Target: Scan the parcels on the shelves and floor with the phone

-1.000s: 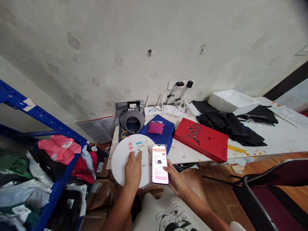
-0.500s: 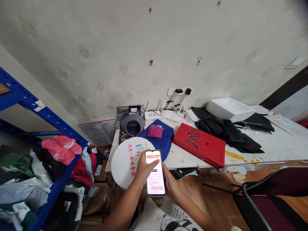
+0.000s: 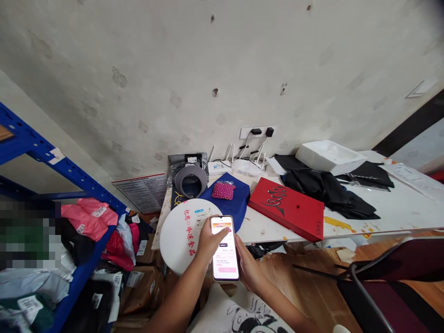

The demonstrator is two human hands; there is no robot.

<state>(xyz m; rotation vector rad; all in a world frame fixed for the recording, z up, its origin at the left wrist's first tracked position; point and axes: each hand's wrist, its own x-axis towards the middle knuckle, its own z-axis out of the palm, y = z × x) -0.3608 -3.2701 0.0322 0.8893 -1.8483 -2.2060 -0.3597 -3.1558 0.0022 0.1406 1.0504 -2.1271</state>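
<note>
A lit smartphone [image 3: 225,257] is upright in front of me, its screen facing me with a mostly white and pink page. My left hand [image 3: 210,238] grips its left side, and the thumb lies over the upper part of the screen. Along the right edge, my right hand [image 3: 248,264] is closed around the phone, its fingers partly hidden behind it. Behind the phone is a round white lid-like disc [image 3: 176,231] with red writing. A magenta studded pouch [image 3: 222,191] lies on a dark blue cloth or bag [image 3: 239,199].
On the white table [image 3: 263,233] lie a red flat box [image 3: 286,208], black bags [image 3: 329,189], a white foam box [image 3: 329,156] and a grey ring-shaped roll [image 3: 190,180]. Routers [image 3: 247,165] stand by the wall. A blue shelf [image 3: 74,273] with parcels is left, a chair [image 3: 374,286] right.
The view has shifted very slightly. The phone stays in both hands, and the left thumb remains over the upper screen with hardly any movement.
</note>
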